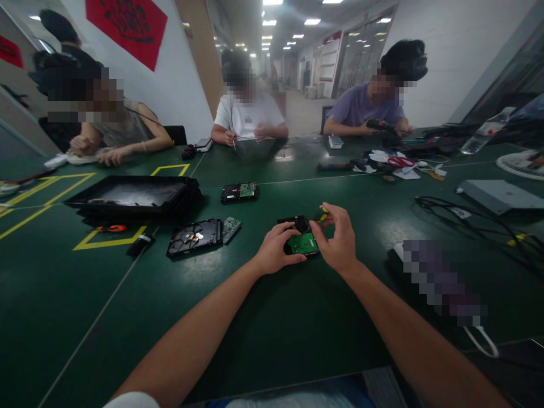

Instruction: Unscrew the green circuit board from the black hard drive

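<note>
— Finish of the desk (pixel 263 334)?
— Smooth dark green, faint sheen under the lights.
— And the circuit board (pixel 302 243)?
— Glossy green, on a black metal drive (pixel 296 221). Yellow plastic on the screwdriver (pixel 323 213). Shiny black plastic tray (pixel 136 195) by the left edge.

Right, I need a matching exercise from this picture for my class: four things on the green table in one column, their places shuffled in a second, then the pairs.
Things
1. drive
2. yellow tool
3. tray
4. bottle

Places
A. far right of the table
B. between the left hand and right hand
C. at the right hand's fingertips
D. on the yellow outline, left

Pairs: 1-B, 2-C, 3-D, 4-A
</note>
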`<state>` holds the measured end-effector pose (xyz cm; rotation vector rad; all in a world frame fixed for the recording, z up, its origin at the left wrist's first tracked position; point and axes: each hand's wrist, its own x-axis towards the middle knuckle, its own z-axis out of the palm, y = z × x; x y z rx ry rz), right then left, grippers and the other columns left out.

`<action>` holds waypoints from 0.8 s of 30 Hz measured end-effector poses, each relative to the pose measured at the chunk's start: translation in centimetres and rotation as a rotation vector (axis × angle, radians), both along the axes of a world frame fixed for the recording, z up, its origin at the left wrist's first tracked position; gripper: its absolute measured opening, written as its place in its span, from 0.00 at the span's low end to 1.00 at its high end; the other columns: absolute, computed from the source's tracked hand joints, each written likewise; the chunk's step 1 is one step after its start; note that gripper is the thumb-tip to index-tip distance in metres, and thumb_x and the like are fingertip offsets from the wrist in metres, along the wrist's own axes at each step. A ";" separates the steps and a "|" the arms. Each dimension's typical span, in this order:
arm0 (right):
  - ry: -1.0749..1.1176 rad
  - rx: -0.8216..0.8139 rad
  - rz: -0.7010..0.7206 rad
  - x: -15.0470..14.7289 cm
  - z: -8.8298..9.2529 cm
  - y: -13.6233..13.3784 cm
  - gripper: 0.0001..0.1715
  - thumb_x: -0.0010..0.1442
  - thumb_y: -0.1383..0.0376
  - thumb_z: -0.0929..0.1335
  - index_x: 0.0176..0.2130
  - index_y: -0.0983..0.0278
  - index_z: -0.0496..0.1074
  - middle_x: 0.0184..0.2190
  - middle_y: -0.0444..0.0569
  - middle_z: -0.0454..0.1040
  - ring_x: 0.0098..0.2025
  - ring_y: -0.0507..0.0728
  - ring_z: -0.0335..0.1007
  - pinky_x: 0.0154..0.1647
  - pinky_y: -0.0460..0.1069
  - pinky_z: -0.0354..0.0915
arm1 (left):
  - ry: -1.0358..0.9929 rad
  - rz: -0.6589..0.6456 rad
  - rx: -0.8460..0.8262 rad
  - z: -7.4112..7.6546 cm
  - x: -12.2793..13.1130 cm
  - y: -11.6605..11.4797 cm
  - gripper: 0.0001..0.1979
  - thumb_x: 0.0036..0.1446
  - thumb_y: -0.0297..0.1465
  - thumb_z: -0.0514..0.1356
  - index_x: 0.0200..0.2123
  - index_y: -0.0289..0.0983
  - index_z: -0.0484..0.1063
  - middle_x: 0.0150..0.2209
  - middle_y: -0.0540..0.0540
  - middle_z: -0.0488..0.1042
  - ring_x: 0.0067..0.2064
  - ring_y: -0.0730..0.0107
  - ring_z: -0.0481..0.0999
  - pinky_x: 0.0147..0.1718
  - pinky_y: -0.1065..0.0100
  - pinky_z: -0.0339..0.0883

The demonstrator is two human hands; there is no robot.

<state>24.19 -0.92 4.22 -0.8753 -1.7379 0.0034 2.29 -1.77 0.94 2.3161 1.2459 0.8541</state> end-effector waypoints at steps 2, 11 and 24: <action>-0.009 -0.013 0.011 0.0 0.2 -0.1 0.34 0.69 0.64 0.69 0.70 0.53 0.60 0.59 0.56 0.71 0.51 0.63 0.76 0.46 0.61 0.80 | 0.004 0.001 -0.002 0.1 0.0 0.0 0.35 0.51 0.47 0.75 0.60 0.44 0.74 0.69 0.36 0.67 0.70 0.42 0.64 0.68 0.40 0.60; -0.016 -0.026 0.006 0.0 0.1 -0.1 0.33 0.69 0.62 0.70 0.69 0.54 0.60 0.58 0.56 0.71 0.48 0.62 0.76 0.44 0.60 0.81 | 0.003 0.003 -0.009 0.0 0.0 0.0 0.36 0.51 0.47 0.76 0.61 0.44 0.73 0.69 0.37 0.66 0.71 0.42 0.64 0.68 0.40 0.59; 0.001 -0.039 0.044 0.0 0.0 -0.1 0.33 0.70 0.65 0.68 0.70 0.54 0.59 0.62 0.58 0.71 0.51 0.63 0.78 0.49 0.62 0.80 | 0.006 0.002 -0.009 -0.2 -0.1 0.1 0.36 0.51 0.48 0.75 0.60 0.44 0.74 0.69 0.37 0.66 0.71 0.42 0.64 0.69 0.40 0.59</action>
